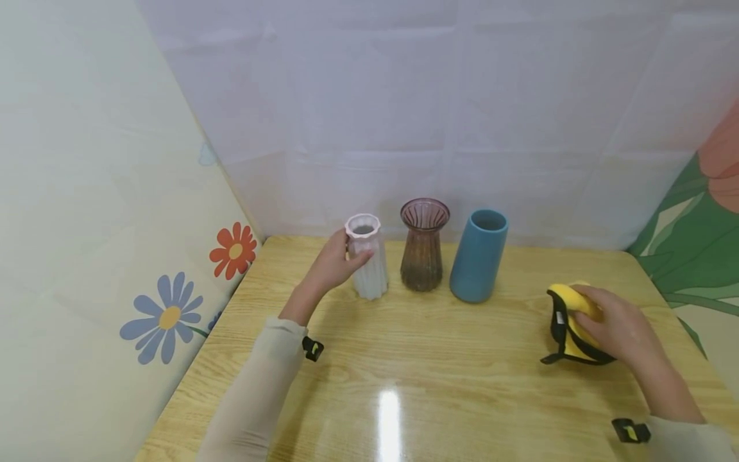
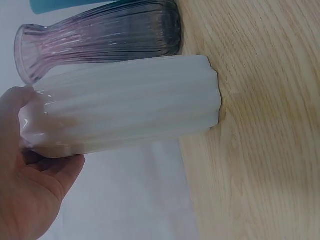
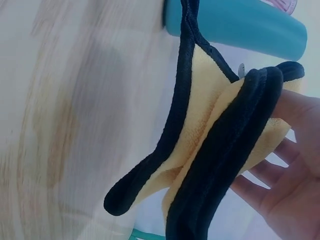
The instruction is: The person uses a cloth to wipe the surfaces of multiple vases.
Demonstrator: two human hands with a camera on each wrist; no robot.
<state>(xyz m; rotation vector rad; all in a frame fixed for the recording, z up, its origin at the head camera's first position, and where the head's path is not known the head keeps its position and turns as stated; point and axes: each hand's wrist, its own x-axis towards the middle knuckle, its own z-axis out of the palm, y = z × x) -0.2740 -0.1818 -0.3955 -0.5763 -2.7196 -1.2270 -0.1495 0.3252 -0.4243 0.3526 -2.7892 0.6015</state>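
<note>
My left hand (image 1: 335,260) grips a white fluted vase (image 1: 369,269) near its top, thumb across the front and fingers round the far side. In the left wrist view the vase (image 2: 130,107) stands with its base at the wooden tabletop. At the right, my right hand (image 1: 620,324) holds a folded yellow cloth (image 1: 568,298) with black edging. The right wrist view has the cloth (image 3: 210,120) bunched in the fingers, its dark-trimmed corner hanging down. Just right of the white vase stands a purple glass vase (image 1: 422,250), and beyond it a blue vase (image 1: 479,256).
The three vases stand in a row near the back edge of the wooden table (image 1: 450,372). Behind them hangs a white sheet (image 1: 369,115). A flower-printed panel (image 1: 104,212) rises at the left, and another printed panel (image 1: 698,244) at the right.
</note>
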